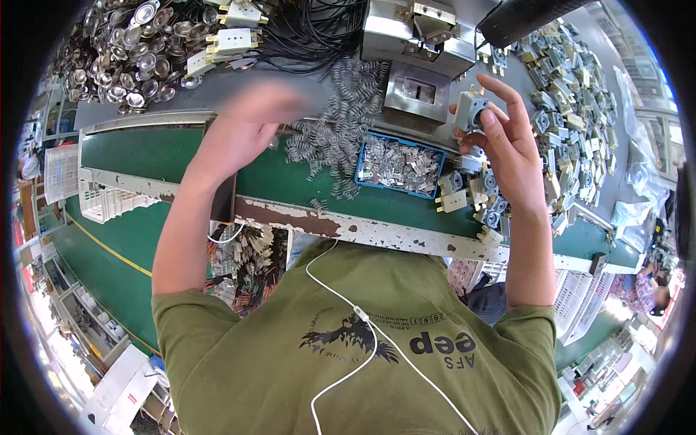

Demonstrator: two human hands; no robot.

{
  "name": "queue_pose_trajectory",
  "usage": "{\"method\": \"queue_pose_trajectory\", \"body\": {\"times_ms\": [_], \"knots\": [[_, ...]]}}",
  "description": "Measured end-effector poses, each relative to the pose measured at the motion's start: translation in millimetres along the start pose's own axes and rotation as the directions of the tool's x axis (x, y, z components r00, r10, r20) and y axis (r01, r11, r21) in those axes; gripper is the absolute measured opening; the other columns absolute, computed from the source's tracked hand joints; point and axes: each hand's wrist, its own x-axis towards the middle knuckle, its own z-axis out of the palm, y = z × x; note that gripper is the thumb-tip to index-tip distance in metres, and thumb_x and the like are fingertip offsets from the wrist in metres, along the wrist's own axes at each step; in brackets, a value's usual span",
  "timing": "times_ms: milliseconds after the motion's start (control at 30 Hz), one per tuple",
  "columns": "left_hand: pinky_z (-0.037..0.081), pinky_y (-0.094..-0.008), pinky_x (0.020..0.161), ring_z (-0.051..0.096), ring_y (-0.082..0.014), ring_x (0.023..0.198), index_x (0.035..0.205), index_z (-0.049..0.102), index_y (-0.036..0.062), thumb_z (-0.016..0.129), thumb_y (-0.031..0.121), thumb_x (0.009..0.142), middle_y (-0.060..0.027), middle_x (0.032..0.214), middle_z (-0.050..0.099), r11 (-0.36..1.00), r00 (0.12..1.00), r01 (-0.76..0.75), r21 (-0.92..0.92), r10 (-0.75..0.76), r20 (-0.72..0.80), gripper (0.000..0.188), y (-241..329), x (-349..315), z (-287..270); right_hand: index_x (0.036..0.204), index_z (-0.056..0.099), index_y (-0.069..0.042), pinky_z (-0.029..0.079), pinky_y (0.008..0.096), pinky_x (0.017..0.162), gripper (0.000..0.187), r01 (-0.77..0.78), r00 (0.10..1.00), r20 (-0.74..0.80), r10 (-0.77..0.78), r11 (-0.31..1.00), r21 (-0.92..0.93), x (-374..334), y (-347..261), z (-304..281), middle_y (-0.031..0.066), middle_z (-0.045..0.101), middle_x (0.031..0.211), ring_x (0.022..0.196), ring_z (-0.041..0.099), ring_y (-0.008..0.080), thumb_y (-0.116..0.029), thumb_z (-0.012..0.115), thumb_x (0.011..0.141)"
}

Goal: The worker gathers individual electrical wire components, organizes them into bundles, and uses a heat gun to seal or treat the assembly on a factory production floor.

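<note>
Metal springs (348,94), blue tray (397,190) btwn L hand (250,116) (blurred, pose unclear) & R hand (513,148), grey-white block (470,110) pinched.

The block (470,110) is grey, the tray (395,189) blue.

Table (141,156): green near, grey beyond, front edge white and chipped. On it: coil springs (330,119), heaped between left grip (250,116) and right grip (512,148); blue tray (397,190), left of right grip; metal fixture (415,96), beyond tray; grey-and-cream housings (576,127), mostly right of right grip; round metal parts (145,61), beyond left grip, leftward; black cables (312,36), beyond left grip, rightward.
</note>
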Motion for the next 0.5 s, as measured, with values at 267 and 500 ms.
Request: {"method": "queue_pose_trajectory", "body": {"times_ms": [267, 500], "knots": [[0.053, -0.0306, 0.072, 0.066, -0.0140, 0.082, 0.116, 0.063, 0.0024, 0.062, 0.009, 0.094, -0.0092, 0.099, 0.068, 0.875, 0.957, 0.289, -0.388, -0.266, 0.115, 0.023, -4.4, 4.4, -0.3, 0.148, 0.036, -0.009, 0.051, 0.0287, 0.077, 0.044, 0.040, 0.999, -0.010, -0.040, 0.999, -0.012, 0.9, 3.0, -0.6, 0.0167, 0.065, 0.118, 0.091, 0.062, 0.0148, -0.019, 0.045, 0.106], [0.055, -0.0293, 0.072, 0.068, -0.0124, 0.081, 0.121, 0.060, 0.0024, 0.062, 0.008, 0.093, -0.0104, 0.101, 0.068, 0.853, 0.954, 0.299, -0.427, -0.284, 0.100, 0.028, -8.5, 5.6, 3.5, 0.150, 0.034, -0.010, 0.050, 0.0282, 0.079, 0.046, 0.049, 0.999, 0.000, -0.049, 0.999, 0.021, 1.7, 4.6, -0.8, 0.0153, 0.065, 0.119, 0.090, 0.061, 0.0139, -0.020, 0.046, 0.106]]}}
